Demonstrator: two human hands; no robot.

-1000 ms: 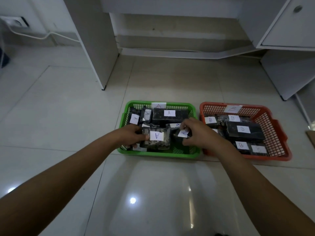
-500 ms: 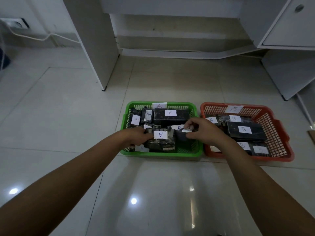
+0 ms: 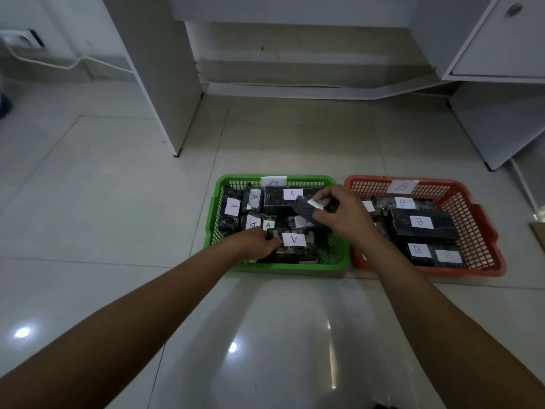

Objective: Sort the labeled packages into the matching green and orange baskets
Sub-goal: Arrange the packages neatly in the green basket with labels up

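Packages with white paper labels fill both baskets in the head view, the only view there is: the green basket [image 3: 213, 224], tagged A on its far rim, holds dark parcels marked A, and the orange basket [image 3: 483, 231] just beside it on the right, tagged B, holds parcels marked B. The right hand [image 3: 342, 212] is raised over the right part of the green basket with its fingers and thumb pinched on a small dark package [image 3: 303, 212], which is tilted and lifted clear of the pile; its label is folded under the fingertips and I cannot read the letter. Holding it up at an angle like this is probably a way to check that label before choosing a basket. The left hand [image 3: 255, 242] rests low at the near left of the green basket, fingers curled against the end of the front package marked A [image 3: 295, 246]; it seems to hold that parcel steady, though whether it truly grips it I cannot tell for sure. Judging by how full both baskets are, the sorting looks nearly done. The baskets sit on a glossy tiled floor [image 3: 118, 202] in front of white cabinets [image 3: 501, 48].
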